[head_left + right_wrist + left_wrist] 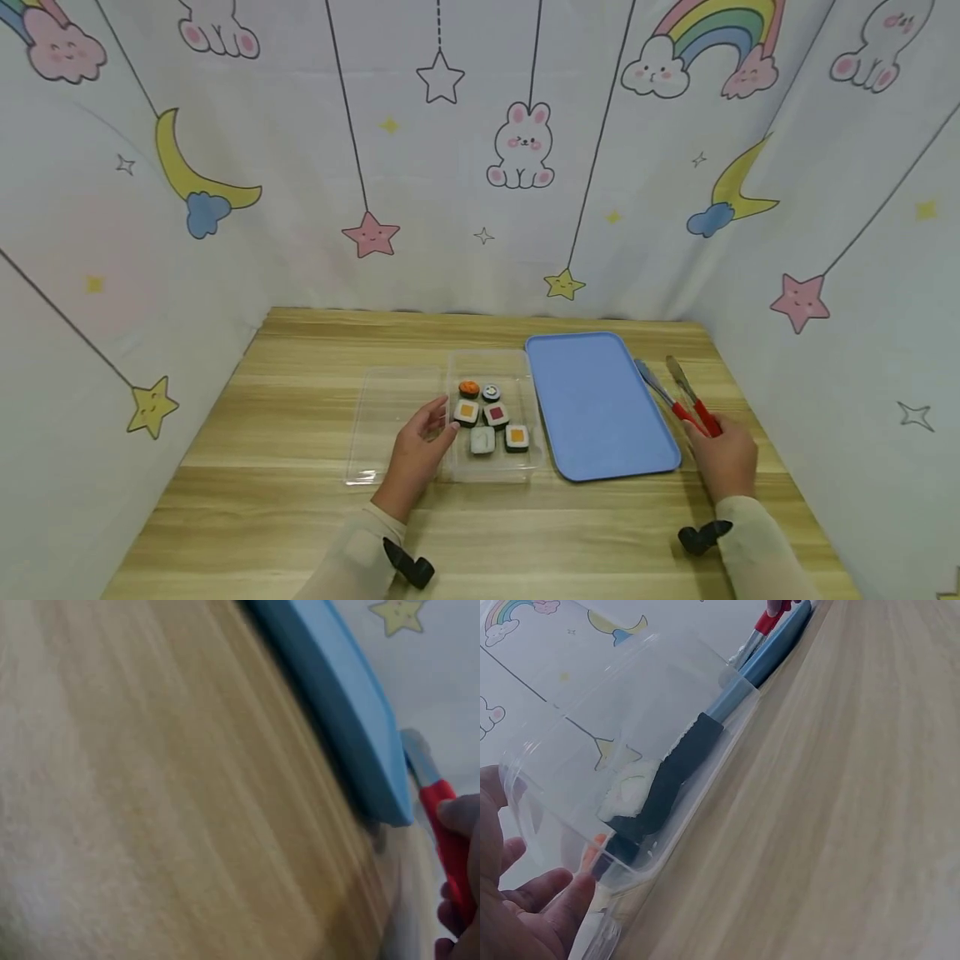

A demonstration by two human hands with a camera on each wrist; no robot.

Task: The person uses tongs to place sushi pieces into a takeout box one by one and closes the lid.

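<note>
My left hand (420,446) is at the left wall of a clear plastic box (495,360), with loosely bent fingers touching or nearly touching it. Inside the box lie several sushi pieces, among them an orange-topped one (468,388), a white one (482,440) and a roll with a yellow centre (517,437). On the right, my right hand (726,457) grips the red handles of metal tongs (680,375), whose arms are spread apart and point away from me. In the right wrist view, the thumb lies on the red handle (448,840).
A blue tray (603,408) lies between the box and the tongs. Left of the box is a flat clear lid (393,392). The wooden table (300,358) is enclosed by a patterned white cloth (465,167) at the back and sides.
</note>
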